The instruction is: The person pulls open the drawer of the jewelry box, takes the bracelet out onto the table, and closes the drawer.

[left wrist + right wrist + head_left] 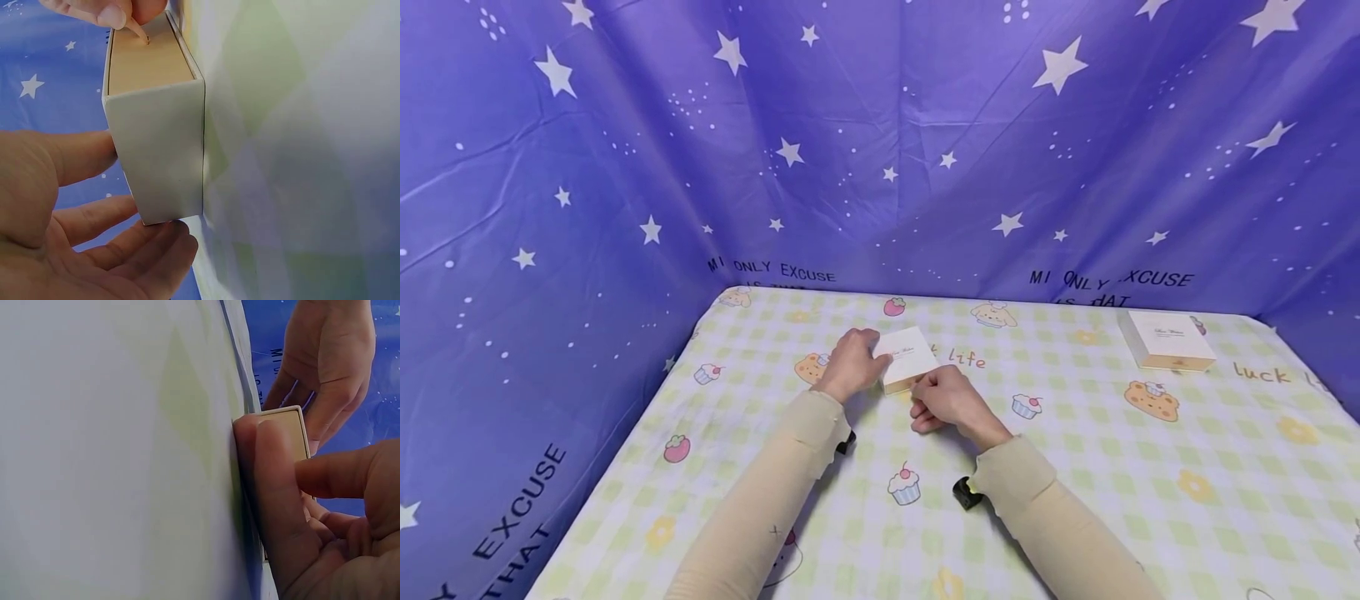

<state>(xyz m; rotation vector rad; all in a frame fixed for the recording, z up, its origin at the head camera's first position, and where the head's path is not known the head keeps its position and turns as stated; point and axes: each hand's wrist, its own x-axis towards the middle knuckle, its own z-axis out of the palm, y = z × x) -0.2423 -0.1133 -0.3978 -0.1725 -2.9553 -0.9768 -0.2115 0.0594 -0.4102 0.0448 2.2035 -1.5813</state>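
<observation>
A small white drawer-style box (904,350) with printed lettering on its lid lies flat on the tablecloth. Its tan front panel (150,62) is flush with the white sleeve around it. My left hand (852,364) holds the box at its left and far side, the thumb on top and the fingers around the back edge. At the front, my right hand (946,398) pinches a thin tan pull tab (139,30) between thumb and finger. In the right wrist view its fingers (278,481) cover much of the tan front.
A second white box (1168,337) with a tan front stands at the far right of the table. The green-and-white checked tablecloth (1060,475) is printed with cupcakes, flowers and bears. A purple star-patterned curtain (880,167) hangs behind and to the left.
</observation>
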